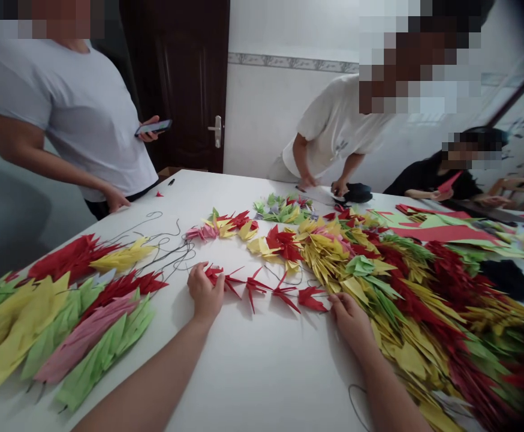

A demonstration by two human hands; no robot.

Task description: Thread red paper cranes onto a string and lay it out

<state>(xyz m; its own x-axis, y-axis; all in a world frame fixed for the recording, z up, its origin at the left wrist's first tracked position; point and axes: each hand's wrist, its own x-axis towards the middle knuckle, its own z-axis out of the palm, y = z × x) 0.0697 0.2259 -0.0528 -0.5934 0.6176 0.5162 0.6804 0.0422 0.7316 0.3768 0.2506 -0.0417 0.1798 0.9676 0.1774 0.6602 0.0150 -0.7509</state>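
A row of several red folded paper cranes (255,287) on a dark thread stretches between my two hands, low over the white table (244,372). At its left end my left hand (206,293) is closed around a red paper crane. On the other side my right hand (351,318) pinches the thread beside the last red crane, fingertips pressed together. Close by my right hand lies a thick heap of strung yellow, red and green paper cranes (397,312). Loose dark threads (172,249) trail on the tabletop beyond my left hand.
Bundles of strung cranes, among them a pink bundle (89,339), lie at the left. One person (73,114) stands back left holding a phone (154,127). Another person (334,126) leans over the far edge. A third (442,174) sits right, near red and green paper sheets (446,231).
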